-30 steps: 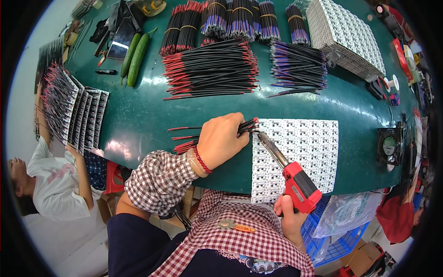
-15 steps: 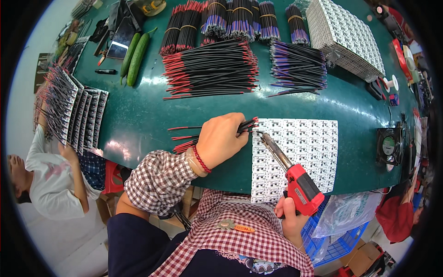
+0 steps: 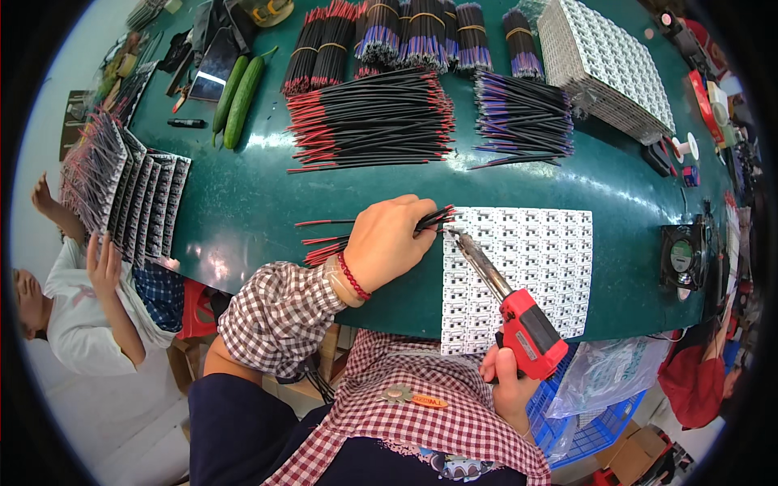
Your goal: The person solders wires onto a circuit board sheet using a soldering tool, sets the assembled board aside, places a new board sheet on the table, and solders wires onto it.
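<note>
My left hand [image 3: 386, 247] is closed around a few black wires with red ends [image 3: 328, 240]. Their tips poke out past the fingers at the upper left corner of a white circuit board panel [image 3: 535, 267], which lies flat on the table. In my right hand [image 3: 510, 381] is a red and black soldering gun [image 3: 532, 330], gripped from below. Its metal tip points up and left, close to the wire ends at that corner; whether it touches them I cannot tell.
Beyond my hands lie loose piles of red-ended wires [image 3: 369, 121] and blue-ended wires [image 3: 523, 117], with tied bundles [image 3: 425, 32] behind. Stacked white panels [image 3: 608, 69] stand far right, a small fan [image 3: 683, 255] right. Cucumbers [image 3: 243, 101] and wired boards [image 3: 150, 198] are left, near another person [image 3: 89, 316].
My hands, the wires and the soldering gun have barely moved. At the left, the other person's hands have come away from the wired boards and are now raised.
</note>
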### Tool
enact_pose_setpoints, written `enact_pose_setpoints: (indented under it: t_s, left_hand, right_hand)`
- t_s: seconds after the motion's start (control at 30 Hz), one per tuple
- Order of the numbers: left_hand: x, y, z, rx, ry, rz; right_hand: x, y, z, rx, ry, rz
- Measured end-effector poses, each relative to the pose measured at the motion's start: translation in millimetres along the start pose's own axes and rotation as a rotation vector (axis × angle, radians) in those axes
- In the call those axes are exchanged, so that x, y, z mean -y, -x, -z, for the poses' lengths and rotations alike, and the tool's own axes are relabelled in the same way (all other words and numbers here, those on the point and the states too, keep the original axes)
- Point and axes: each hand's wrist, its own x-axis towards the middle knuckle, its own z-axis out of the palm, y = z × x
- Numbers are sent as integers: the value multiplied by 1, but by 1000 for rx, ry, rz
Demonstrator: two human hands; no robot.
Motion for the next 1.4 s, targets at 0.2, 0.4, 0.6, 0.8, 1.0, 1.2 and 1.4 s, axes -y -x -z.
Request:
enact_pose_setpoints:
  t_s: [0.2,0.4,0.6,0.8,1.0,1.2,1.4]
  left_hand:
    - [2,-1,-1,-9,12,-29]
    - [3,-1,-1,7,11,-26]
    - [0,2,8,97,46,-22]
    - [7,9,4,-169,74,-143]
    - [-8,18,13,-117,205,-62]
    - [-3,19,-2,-27,89,30]
    - [-6,18,-5,-22,-21,39]
  right_hand:
    - [-9,-2,5,48,107,-40]
    - [-8,2,5,-51,-30,70]
    - [-10,7,13,-46,-48,128]
    - [-14,14,17,-61,-71,134]
    - [-13,17,21,-26,-61,158]
    - [-17,17,18,21,-33,81]
    - [-13,14,10,9,-19,34]
